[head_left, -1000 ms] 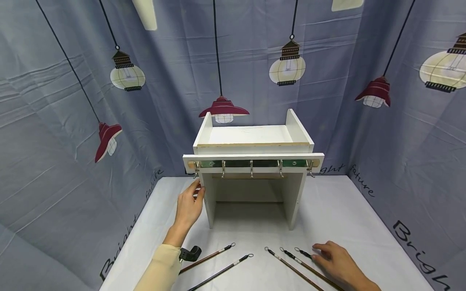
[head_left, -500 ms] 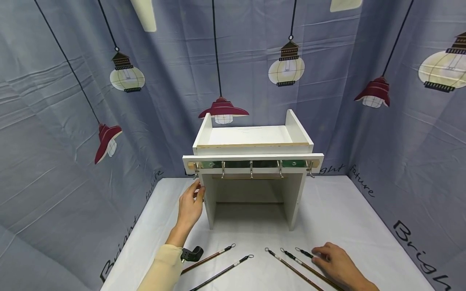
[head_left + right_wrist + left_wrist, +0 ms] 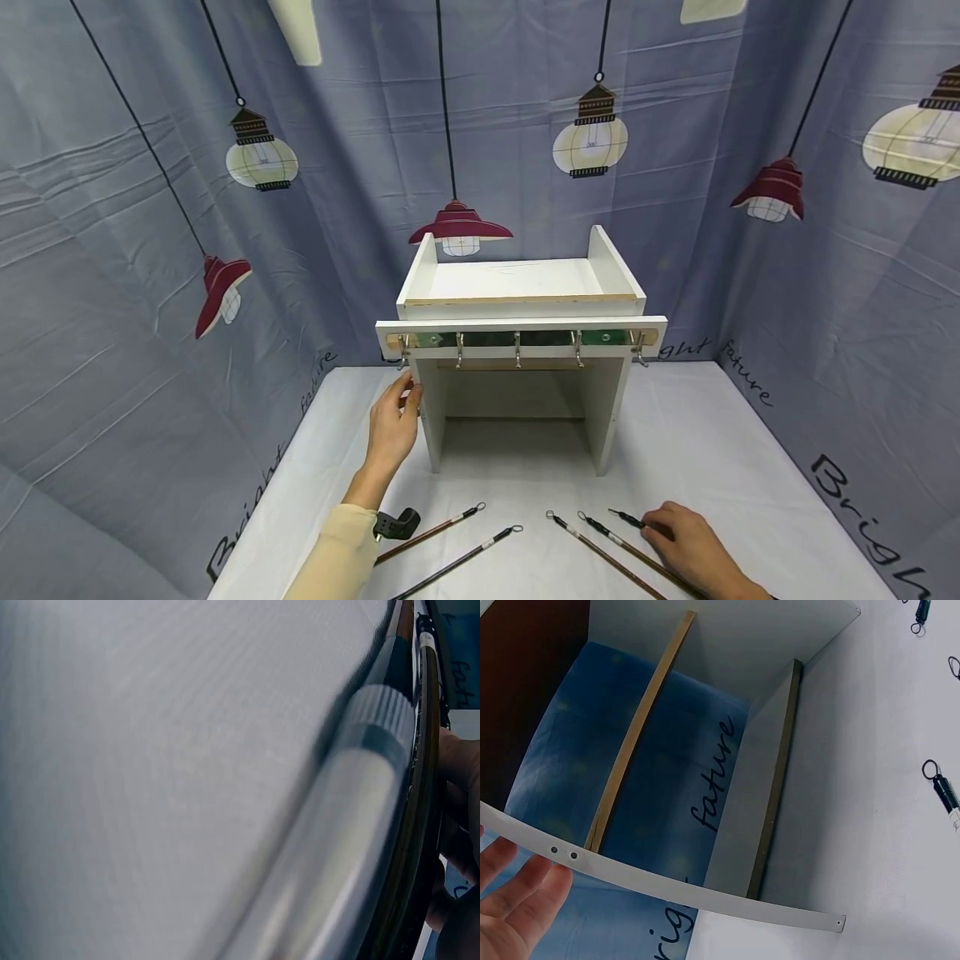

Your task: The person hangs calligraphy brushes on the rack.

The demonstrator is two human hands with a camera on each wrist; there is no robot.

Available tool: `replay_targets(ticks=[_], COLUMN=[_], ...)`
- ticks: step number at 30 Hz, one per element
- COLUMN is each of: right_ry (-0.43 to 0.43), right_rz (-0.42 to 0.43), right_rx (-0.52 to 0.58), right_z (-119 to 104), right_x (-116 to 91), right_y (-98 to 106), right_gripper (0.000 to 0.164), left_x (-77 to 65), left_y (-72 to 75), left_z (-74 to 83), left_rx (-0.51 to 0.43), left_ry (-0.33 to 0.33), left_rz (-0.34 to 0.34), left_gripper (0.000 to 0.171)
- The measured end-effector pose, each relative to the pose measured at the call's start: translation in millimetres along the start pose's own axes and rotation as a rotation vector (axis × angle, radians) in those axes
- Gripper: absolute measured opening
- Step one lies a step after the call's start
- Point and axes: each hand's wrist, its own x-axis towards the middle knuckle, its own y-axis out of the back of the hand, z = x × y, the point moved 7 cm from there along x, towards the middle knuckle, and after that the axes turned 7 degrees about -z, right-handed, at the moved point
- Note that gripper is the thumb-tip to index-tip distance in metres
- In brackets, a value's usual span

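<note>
My right hand (image 3: pixel 693 546) pinches the rightmost calligraphy brush near its dark, looped top end (image 3: pixel 628 519), low over the white table at the lower right. Most of that brush is hidden beneath the hand. In the right wrist view the fingers (image 3: pixel 459 761) show at the right edge, beside dark brush shafts and a blurred brush with a clear cap (image 3: pixel 330 825). A white wooden shelf (image 3: pixel 517 310) bears a row of metal hooks (image 3: pixel 517 346). The left hand (image 3: pixel 392 429) touches its left side panel from outside; extended fingertips (image 3: pixel 551 881) meet the panel's edge in the left wrist view.
Two more brushes (image 3: pixel 600 550) (image 3: pixel 637 557) lie just left of the right hand. Another pair of brushes (image 3: pixel 435 531) (image 3: pixel 465 558) lies near the left forearm, which wears a black wrist camera (image 3: pixel 397 523). A blue-grey curtain (image 3: pixel 525 167) surrounds the table (image 3: pixel 690 442).
The right fingers have closed on the rightmost brush, and its loop has turned to a narrow, edge-on look. The left hand stays at the shelf's side.
</note>
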Motion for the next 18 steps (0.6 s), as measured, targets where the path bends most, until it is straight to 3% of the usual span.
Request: replay_targets(ticks=[12,18], right_ry=[-0.062,0.018], right_rz=[0.042,0.17], right_rx=[0.049,0.044], right_z=[2.8,-7.9], right_x=[-0.5,4.2], right_y=[9.8,27.3], right_gripper=[0.013,0.015], left_x=[-1.7,0.7], left_y=[-0.5,-0.8], left_z=[-1.1,-1.9], left_rx=[-0.011,-0.017], left_ry=[0.019,0.036], left_rz=[-0.027,-0.039], left_gripper=[0.049,0.049])
